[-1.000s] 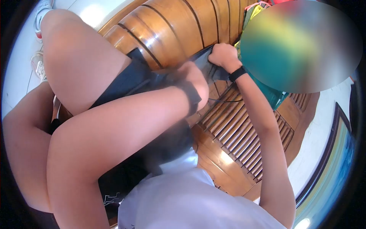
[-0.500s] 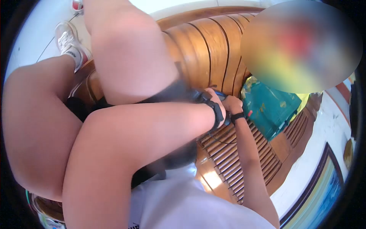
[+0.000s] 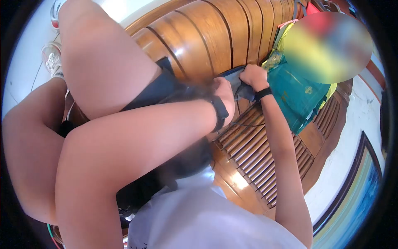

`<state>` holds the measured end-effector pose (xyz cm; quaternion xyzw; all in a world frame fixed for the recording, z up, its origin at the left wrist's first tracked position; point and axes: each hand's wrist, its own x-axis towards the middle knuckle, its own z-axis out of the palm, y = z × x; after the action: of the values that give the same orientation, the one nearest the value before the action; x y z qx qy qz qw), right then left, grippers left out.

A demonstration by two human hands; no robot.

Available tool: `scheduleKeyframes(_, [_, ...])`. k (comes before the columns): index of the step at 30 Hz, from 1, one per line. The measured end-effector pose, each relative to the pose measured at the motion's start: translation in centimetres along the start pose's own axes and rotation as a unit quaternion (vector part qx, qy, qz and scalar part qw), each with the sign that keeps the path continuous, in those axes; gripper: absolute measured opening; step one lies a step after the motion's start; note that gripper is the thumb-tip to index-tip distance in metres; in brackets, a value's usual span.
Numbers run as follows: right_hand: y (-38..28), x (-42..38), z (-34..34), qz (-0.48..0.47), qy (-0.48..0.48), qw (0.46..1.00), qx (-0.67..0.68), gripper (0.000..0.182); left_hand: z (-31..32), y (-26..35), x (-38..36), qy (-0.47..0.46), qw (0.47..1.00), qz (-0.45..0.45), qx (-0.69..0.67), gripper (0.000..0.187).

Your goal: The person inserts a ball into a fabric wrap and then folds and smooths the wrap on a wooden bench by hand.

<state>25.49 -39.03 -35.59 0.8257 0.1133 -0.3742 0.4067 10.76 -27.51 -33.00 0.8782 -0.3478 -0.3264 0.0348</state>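
My right hand (image 3: 253,77), a black band at its wrist, is closed on a dark grey-blue cloth-like item (image 3: 238,81). Just left of it, my left hand (image 3: 224,99) has its fingers curled beside the same item, mostly turned away from view. What it grips is hidden. A blurred dark shape lies past its fingers, and a black strap circles that wrist. A thin dark cable (image 3: 248,125) runs below the hands over the slatted seat. Close to my right hand rests a green bag (image 3: 296,97).
The curved wooden backrest (image 3: 199,37) and slatted seat (image 3: 253,155) surround the hands. Bare legs and a white sneaker (image 3: 52,60) are at left. Yellow packaging sits behind the green bag, partly under a blurred oval. A framed picture (image 3: 360,195) is at lower right.
My hands have moved apart, and more of the grey-blue item shows between them. My right hand has moved up in the view and my left hand to the left.
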Motion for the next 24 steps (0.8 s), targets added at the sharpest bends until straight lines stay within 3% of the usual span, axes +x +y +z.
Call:
scheduleKeyframes(4, [1.7,0.5,1.9,-0.014,-0.042,0.999,0.006,0.042,-0.8,-2.4,-2.3,0.015,0.997,0.081,0.005,0.052])
scheduleKeyframes(5, [1.9,0.8,2.2,-0.022,-0.041,0.999,0.001,0.043,0.2,-1.7,-1.6,0.074,0.996,0.047,0.009,0.040])
scheduleKeyframes(7, [1.5,0.6,1.1,-0.046,-0.045,0.998,-0.024,0.042,0.2,-1.6,-1.5,0.083,0.996,0.035,0.016,0.039])
scheduleKeyframes(8, [1.3,0.4,0.6,-0.041,-0.035,0.997,-0.047,0.042,0.3,-1.5,-1.5,0.084,0.996,0.029,0.018,0.038])
scheduleKeyframes(9, [0.9,0.4,0.0,-0.039,-0.026,0.996,-0.069,0.041,-0.4,-0.7,-1.7,0.047,0.998,-0.044,0.011,0.035])
scheduleKeyframes(11, [0.2,0.8,-1.4,-0.055,0.006,0.995,-0.088,0.040,0.0,-1.2,-1.1,0.006,0.997,0.015,0.075,0.029])
scheduleKeyframes(13, [0.1,1.3,-2.8,-0.074,0.013,0.993,-0.094,0.037,2.3,1.9,4.0,0.027,0.999,-0.042,0.014,0.031])
scheduleKeyframes(16, [0.3,1.1,-2.2,-0.067,0.055,0.995,-0.046,0.037,-0.1,-1.8,-3.4,0.053,0.996,0.004,0.074,0.036])
scheduleKeyframes(24, [3.1,2.3,2.7,-0.009,-0.041,0.999,-0.030,0.045,-1.5,-3.4,-1.8,0.011,0.995,0.097,-0.016,0.043])
